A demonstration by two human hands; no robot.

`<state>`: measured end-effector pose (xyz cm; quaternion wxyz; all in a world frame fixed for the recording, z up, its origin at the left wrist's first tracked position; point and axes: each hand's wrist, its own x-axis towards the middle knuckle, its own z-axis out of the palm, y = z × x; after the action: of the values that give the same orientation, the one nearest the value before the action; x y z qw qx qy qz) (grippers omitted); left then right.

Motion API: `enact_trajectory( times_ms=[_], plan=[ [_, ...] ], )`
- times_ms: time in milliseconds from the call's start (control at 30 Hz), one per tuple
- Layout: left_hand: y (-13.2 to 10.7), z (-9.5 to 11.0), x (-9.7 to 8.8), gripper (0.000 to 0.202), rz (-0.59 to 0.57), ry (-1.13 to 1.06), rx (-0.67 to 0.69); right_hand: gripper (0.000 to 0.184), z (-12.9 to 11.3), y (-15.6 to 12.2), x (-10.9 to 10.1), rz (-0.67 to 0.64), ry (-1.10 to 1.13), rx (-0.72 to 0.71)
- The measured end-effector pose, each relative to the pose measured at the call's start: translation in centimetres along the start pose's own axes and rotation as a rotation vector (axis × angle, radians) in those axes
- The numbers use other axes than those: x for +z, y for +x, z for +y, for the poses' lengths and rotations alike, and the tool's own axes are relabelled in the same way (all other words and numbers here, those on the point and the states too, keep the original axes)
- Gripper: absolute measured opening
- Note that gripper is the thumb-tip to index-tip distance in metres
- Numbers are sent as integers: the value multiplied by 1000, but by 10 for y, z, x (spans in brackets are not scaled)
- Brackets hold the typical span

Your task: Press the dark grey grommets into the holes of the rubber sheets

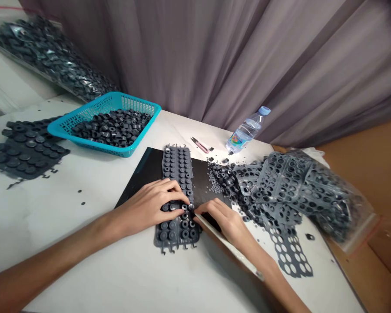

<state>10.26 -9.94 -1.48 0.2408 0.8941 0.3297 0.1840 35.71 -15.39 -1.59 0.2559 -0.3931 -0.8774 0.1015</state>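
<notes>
A dark grey moulded rubber sheet [177,164] with rows of round knobs lies lengthwise in front of me, partly on a black board [137,176]. My left hand [156,202] rests across the sheet, thumb and forefinger closing around a small ring-shaped knob near its right edge. My right hand [223,217] grips a long, thin, pale tool [236,253], its far end at the same knobs. The tool's exact kind is unclear, since the fingers hide its tip.
A blue basket [132,151] of black rubber pieces stands at the back left, near another knobbed sheet [29,152] and a full plastic bag [58,56]. At right are loose pieces, punched sheets [280,182], a bag [345,217], a bottle [246,130] and pink-handled snips [200,145].
</notes>
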Motion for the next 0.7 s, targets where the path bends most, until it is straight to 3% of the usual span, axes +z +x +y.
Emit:
enact_trajectory(
  times_ms=[233,367,533,700],
  plan=[
    [-1,-3,2,19,6,6,0,18,-5,1,6,-9,-182,-27],
    [-1,-3,3,19,5,-3,10,16,-7,-1,16,-17,-285,-25],
    [-1,-2,2,22,6,-17,1,21,-2,-6,21,51,-246,194],
    [-2,1,1,20,-5,-68,-33,22,9,-10,7,105,-273,415]
  ],
)
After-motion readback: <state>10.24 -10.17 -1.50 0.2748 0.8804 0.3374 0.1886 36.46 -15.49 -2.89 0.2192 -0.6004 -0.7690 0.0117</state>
